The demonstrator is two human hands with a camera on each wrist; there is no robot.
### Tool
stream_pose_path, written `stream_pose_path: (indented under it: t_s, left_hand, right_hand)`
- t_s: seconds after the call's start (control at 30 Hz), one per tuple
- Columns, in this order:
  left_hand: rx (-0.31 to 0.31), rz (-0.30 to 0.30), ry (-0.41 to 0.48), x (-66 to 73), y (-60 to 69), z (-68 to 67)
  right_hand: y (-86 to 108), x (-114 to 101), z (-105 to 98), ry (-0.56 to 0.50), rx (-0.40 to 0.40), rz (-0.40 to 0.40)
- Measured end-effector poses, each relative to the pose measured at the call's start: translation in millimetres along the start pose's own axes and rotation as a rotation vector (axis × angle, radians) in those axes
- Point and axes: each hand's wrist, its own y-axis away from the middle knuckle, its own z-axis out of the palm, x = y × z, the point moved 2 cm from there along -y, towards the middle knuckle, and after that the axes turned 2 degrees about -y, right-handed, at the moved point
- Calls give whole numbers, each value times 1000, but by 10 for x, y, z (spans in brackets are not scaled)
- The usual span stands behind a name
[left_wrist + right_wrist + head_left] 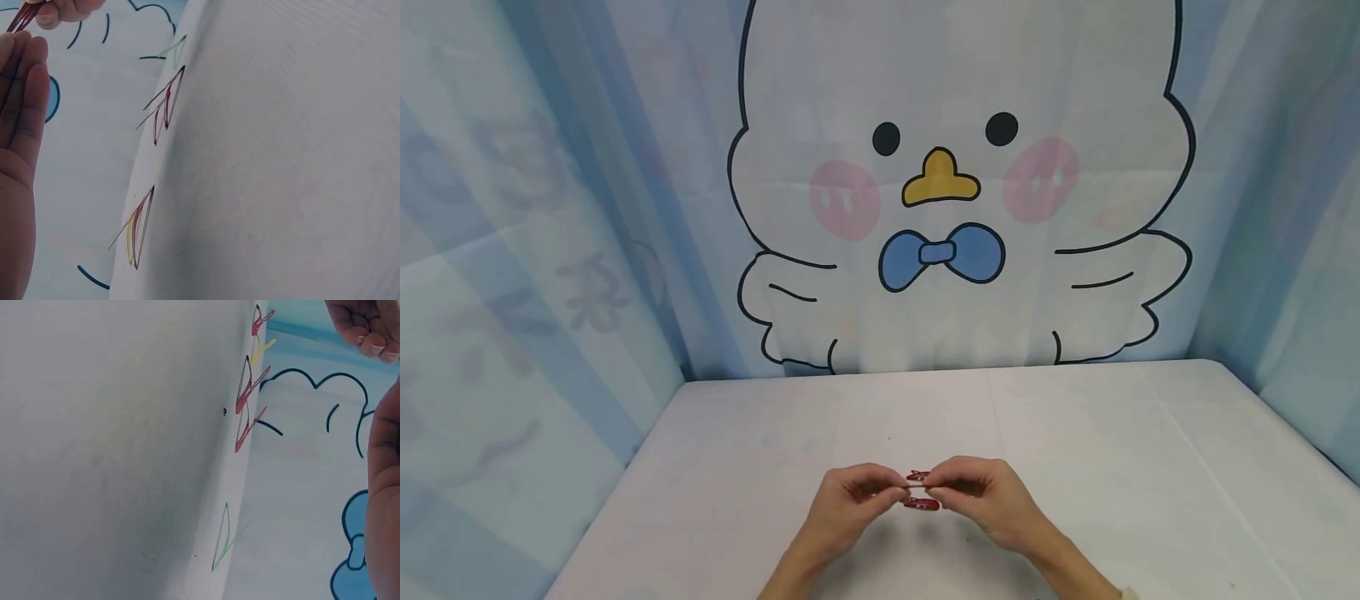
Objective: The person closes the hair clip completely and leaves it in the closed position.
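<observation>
Pinched between the fingertips of my left hand (852,508) and my right hand (992,502) is a thin reddish clip (916,486). The left wrist view shows it as a dark red, pronged piece (24,17), with the left hand (22,119) at one end and the right hand (70,11) at the other. Beyond it in the head view is a red clip (917,475), and a red clip with white marks (922,504) appears on the near side. The right wrist view shows the right hand (386,487) and left hand (370,326), but not the held piece.
Open-armed wire-like clips, red (167,109), green (178,50) and yellow (259,355), stand out near the white table's edge in the wrist views. The white table (760,442) is enclosed by curtains, the back one (940,325) printed with a cartoon bird.
</observation>
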Motion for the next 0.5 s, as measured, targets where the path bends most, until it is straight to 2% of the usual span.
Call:
stream_pose_path:
  t_s: [0.5]
  left_hand:
    - [-19,47,-3,8,-1,-7]
  right_hand:
    - [-1,-36,11,-17,-2,-38]
